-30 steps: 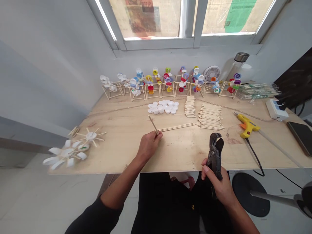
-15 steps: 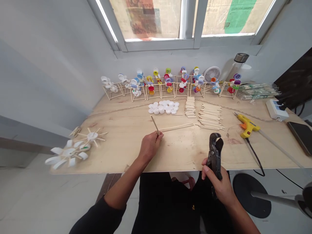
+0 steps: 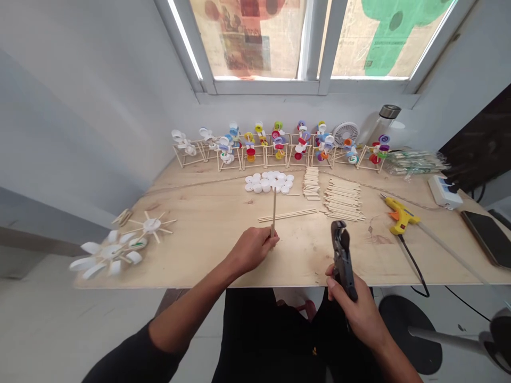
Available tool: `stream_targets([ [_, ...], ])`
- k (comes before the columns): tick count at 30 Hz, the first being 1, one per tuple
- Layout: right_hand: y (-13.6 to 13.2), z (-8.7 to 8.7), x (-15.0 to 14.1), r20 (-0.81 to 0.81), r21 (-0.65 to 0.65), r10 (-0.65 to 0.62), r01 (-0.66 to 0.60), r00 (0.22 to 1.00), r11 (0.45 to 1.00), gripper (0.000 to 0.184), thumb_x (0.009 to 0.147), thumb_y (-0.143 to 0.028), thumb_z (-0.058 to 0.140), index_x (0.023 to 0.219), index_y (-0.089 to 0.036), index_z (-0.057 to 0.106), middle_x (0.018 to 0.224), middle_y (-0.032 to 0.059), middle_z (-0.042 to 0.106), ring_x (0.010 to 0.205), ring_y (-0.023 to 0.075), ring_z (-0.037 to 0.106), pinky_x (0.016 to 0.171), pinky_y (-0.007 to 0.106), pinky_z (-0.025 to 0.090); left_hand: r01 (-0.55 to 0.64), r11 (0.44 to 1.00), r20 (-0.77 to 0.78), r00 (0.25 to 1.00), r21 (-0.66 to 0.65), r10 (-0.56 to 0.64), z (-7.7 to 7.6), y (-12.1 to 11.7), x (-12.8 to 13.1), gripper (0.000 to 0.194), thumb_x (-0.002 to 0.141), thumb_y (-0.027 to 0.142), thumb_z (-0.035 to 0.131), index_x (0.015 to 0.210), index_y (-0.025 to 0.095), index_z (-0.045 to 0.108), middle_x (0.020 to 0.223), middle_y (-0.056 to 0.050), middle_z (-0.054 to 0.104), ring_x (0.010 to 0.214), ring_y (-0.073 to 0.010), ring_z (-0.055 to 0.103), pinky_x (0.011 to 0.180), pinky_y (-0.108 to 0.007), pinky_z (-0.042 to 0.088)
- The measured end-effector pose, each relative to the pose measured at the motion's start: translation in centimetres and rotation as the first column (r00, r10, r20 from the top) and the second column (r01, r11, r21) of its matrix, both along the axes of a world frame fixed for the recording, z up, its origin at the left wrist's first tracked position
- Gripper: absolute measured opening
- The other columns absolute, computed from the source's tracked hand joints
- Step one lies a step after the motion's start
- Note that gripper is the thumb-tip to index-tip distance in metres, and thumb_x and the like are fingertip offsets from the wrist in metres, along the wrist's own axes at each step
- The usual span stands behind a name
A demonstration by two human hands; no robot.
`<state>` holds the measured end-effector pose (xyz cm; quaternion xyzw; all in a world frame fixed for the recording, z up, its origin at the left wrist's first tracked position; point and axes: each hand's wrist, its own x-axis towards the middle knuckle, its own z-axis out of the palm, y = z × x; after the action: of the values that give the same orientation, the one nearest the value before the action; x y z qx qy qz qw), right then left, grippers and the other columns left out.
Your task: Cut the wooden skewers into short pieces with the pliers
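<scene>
My left hand (image 3: 255,248) pinches thin wooden sticks (image 3: 274,208) near their lower end, held upright over the middle of the table; how many are bundled I cannot tell. In my right hand (image 3: 357,300), at the table's front edge, is a black pipe cutter (image 3: 342,252) with its hooked jaw pointing up and away from me. The cutter's jaw stands apart from the sticks. Just beyond my left hand a few long sticks (image 3: 289,215) lie flat on the wood. White bottle caps (image 3: 263,185) sit grouped behind them, beside short cut sticks (image 3: 311,183) and a pile of longer sticks (image 3: 342,199).
Small wheels of coloured caps on stick frames (image 3: 275,154) line the back. White cap-and-stick wheels (image 3: 151,225) lie at the left. To the right are a yellow glue gun (image 3: 401,214) with its cord, a power strip (image 3: 445,192) and a phone (image 3: 487,236). A bottle (image 3: 383,122) stands behind.
My left hand has moved right and nearer to me, and the sticks in it have swung from leaning left to upright. The pipe cutter has shifted slightly left in my right hand.
</scene>
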<state>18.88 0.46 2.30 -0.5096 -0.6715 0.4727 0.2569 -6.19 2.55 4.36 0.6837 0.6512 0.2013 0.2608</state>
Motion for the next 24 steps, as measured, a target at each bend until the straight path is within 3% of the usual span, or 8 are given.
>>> stream_targets([
  [5,-0.5,0.7,-0.8,0.108,-0.017,0.123,-0.122,0.986,0.992,0.016,0.081,-0.033,0.048,0.088,-0.021,0.054,0.067,-0.0015,0.058,0.063,0.0168,0.056,0.061,0.026,0.042,0.276,0.950,0.099,0.960,-0.144,-0.263,3.9,-0.6,0.5,0.023,0.080,0.026,0.044,0.063,0.018,0.058,0.063,0.000,0.064,0.058,-0.0124,0.058,0.053,-0.020,0.038],
  [10,-1.1,1.1,-1.4,0.182,-0.023,0.158,-0.157,0.970,0.987,0.011,0.080,-0.029,0.049,0.086,-0.021,0.053,0.068,-0.0014,0.061,0.064,0.0171,0.057,0.063,0.026,0.042,0.395,0.894,0.064,0.918,-0.212,-0.390,6.4,-0.3,1.0,0.020,0.076,0.022,0.048,0.059,0.018,0.057,0.056,0.001,0.061,0.053,-0.0118,0.055,0.050,-0.020,0.035],
  [13,-1.3,1.2,-1.5,0.217,-0.009,0.170,-0.172,0.961,0.985,0.011,0.080,-0.028,0.049,0.087,-0.021,0.053,0.069,-0.0013,0.061,0.064,0.0169,0.056,0.063,0.025,0.041,0.443,0.872,-0.036,0.888,-0.208,-0.459,7.2,0.0,1.6,0.019,0.073,0.017,0.049,0.055,0.018,0.054,0.052,0.001,0.058,0.049,-0.0117,0.052,0.048,-0.021,0.033],
  [18,-1.3,1.4,-1.6,0.213,0.012,0.165,-0.171,0.963,0.985,0.013,0.081,-0.029,0.048,0.089,-0.021,0.053,0.069,-0.0012,0.061,0.065,0.0172,0.056,0.062,0.025,0.040,0.448,0.878,-0.233,0.847,-0.170,-0.477,7.7,0.5,2.9,0.022,0.070,0.014,0.052,0.048,0.018,0.048,0.045,0.001,0.048,0.042,-0.0123,0.045,0.046,-0.024,0.029],
  [24,-0.9,1.5,-1.7,0.206,0.038,0.152,-0.163,0.967,0.986,0.016,0.082,-0.033,0.046,0.089,-0.020,0.053,0.071,-0.0006,0.060,0.067,0.0174,0.057,0.064,0.026,0.040,0.473,0.849,-0.371,0.763,-0.236,-0.529,7.7,1.4,3.8,0.021,0.070,0.016,0.054,0.049,0.018,0.049,0.045,-0.001,0.048,0.044,-0.0150,0.047,0.044,-0.026,0.029],
])
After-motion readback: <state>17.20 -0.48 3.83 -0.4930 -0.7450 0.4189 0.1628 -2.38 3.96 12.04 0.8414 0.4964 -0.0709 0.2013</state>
